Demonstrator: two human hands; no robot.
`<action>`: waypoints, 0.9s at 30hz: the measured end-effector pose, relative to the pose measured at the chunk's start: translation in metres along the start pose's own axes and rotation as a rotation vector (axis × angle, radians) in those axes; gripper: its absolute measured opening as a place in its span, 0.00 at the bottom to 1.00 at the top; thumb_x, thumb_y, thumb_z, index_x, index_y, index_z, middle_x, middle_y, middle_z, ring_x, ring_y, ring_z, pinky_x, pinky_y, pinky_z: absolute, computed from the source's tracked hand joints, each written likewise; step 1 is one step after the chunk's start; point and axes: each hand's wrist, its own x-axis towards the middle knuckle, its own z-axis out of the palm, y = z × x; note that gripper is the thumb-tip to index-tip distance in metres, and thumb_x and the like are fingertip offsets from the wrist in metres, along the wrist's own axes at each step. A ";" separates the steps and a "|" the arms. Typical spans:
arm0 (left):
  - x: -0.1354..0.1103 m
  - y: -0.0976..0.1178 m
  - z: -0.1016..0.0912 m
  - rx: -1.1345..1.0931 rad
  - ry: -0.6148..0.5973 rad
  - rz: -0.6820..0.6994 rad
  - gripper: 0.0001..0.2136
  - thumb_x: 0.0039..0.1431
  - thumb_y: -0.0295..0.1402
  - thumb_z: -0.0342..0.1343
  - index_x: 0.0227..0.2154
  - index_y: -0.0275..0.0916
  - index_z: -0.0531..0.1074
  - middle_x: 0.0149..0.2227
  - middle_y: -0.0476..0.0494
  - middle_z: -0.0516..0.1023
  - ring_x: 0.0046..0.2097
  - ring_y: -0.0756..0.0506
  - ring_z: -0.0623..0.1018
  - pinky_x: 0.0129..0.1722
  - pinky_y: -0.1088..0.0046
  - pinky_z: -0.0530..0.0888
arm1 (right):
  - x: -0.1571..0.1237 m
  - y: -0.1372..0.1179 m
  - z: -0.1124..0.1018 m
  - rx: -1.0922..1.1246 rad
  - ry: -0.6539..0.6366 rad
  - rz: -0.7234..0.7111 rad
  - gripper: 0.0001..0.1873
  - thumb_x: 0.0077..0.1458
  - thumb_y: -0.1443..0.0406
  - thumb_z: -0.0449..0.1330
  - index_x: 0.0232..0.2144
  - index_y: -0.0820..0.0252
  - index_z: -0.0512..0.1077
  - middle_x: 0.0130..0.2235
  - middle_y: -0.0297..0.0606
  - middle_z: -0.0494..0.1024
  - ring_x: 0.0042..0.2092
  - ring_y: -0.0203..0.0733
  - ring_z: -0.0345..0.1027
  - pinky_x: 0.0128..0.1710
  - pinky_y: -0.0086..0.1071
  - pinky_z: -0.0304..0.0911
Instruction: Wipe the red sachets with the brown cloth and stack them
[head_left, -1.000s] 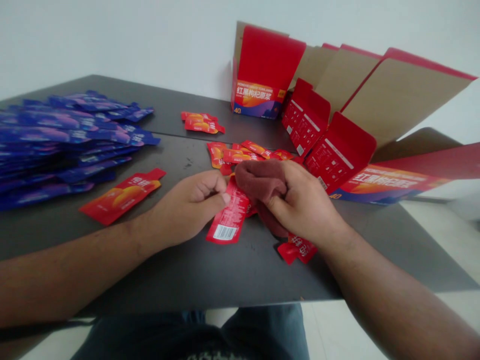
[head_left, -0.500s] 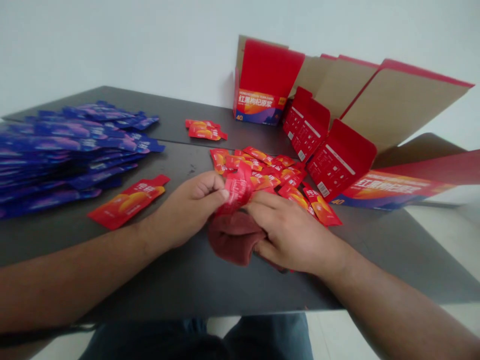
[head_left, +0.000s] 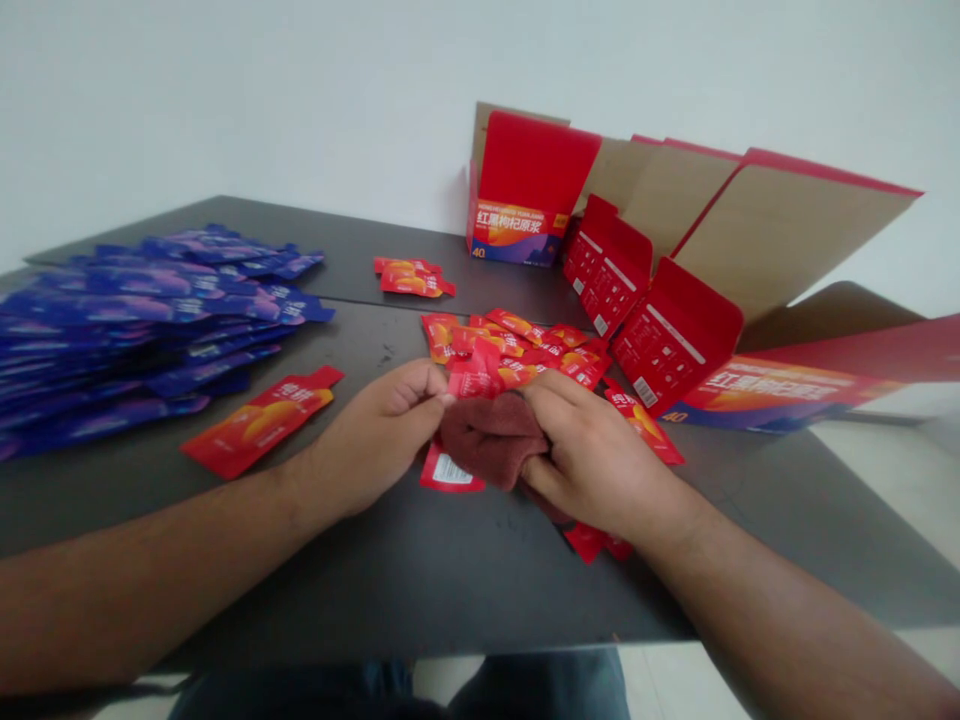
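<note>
R hand clamps 1 maroon cloth on 1 barcoded red sachet, its barcode end showing below; L hand half-curled, thumb + finger pinched at cloth's L edge, hold unclear. Red sachet pile just above cloth, 1 lone red sachet L of it, blue sachet stack further L; open dark table below cloth to near edge.

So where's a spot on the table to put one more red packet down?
Try the dark tabletop by the near edge, past the left hand and right hand. Another patch lies between the blue sachets and the red sachet pile. It's crowded around that pile, the maroon cloth and the red cartons.
</note>
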 end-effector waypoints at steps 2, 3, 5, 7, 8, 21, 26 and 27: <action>0.000 -0.001 0.000 0.005 0.001 0.008 0.11 0.70 0.36 0.58 0.29 0.41 0.70 0.31 0.50 0.73 0.32 0.48 0.70 0.32 0.72 0.68 | 0.001 0.001 0.001 0.004 -0.024 -0.023 0.06 0.59 0.71 0.60 0.38 0.57 0.69 0.43 0.41 0.77 0.43 0.46 0.70 0.42 0.38 0.67; 0.000 -0.001 0.000 0.009 -0.005 0.016 0.12 0.70 0.36 0.59 0.29 0.41 0.70 0.30 0.50 0.73 0.32 0.48 0.70 0.31 0.72 0.68 | 0.001 0.000 0.001 0.011 -0.051 -0.057 0.06 0.59 0.71 0.60 0.39 0.57 0.70 0.43 0.41 0.77 0.43 0.46 0.70 0.42 0.38 0.67; 0.000 0.000 0.000 0.015 -0.017 0.032 0.12 0.69 0.36 0.59 0.29 0.41 0.69 0.30 0.51 0.72 0.31 0.48 0.69 0.31 0.71 0.68 | 0.001 -0.001 0.001 0.024 -0.086 -0.107 0.08 0.59 0.72 0.60 0.41 0.57 0.72 0.43 0.41 0.77 0.44 0.46 0.71 0.43 0.38 0.67; 0.001 -0.002 -0.002 0.016 -0.019 0.038 0.12 0.70 0.36 0.59 0.29 0.41 0.70 0.30 0.51 0.72 0.32 0.48 0.70 0.32 0.71 0.69 | 0.001 -0.002 0.001 0.018 -0.072 -0.089 0.09 0.60 0.72 0.59 0.42 0.58 0.73 0.43 0.42 0.77 0.44 0.47 0.71 0.44 0.39 0.68; 0.001 -0.003 -0.002 0.016 -0.015 0.038 0.12 0.70 0.36 0.59 0.30 0.42 0.70 0.30 0.51 0.73 0.32 0.47 0.71 0.33 0.70 0.69 | 0.002 -0.002 0.000 0.010 -0.058 -0.063 0.09 0.59 0.72 0.59 0.42 0.58 0.73 0.44 0.42 0.77 0.45 0.48 0.71 0.44 0.39 0.68; -0.002 0.013 0.001 0.076 0.025 0.032 0.12 0.68 0.35 0.58 0.27 0.41 0.68 0.29 0.50 0.71 0.33 0.47 0.69 0.31 0.70 0.67 | 0.000 -0.003 0.001 0.033 -0.068 -0.100 0.07 0.62 0.71 0.59 0.41 0.56 0.71 0.42 0.40 0.77 0.42 0.46 0.71 0.41 0.38 0.67; -0.001 0.004 0.001 -0.041 0.021 -0.022 0.10 0.68 0.35 0.59 0.30 0.42 0.69 0.30 0.50 0.74 0.33 0.46 0.72 0.32 0.70 0.70 | 0.001 -0.002 -0.004 -0.039 0.055 0.041 0.04 0.61 0.70 0.61 0.38 0.56 0.70 0.41 0.42 0.77 0.42 0.48 0.71 0.41 0.39 0.68; -0.001 0.003 0.001 -0.057 0.025 -0.027 0.10 0.68 0.35 0.60 0.30 0.43 0.70 0.30 0.50 0.73 0.33 0.46 0.72 0.32 0.70 0.70 | 0.001 -0.003 -0.004 -0.040 0.047 0.020 0.04 0.61 0.70 0.61 0.38 0.57 0.71 0.41 0.42 0.77 0.43 0.48 0.71 0.41 0.39 0.68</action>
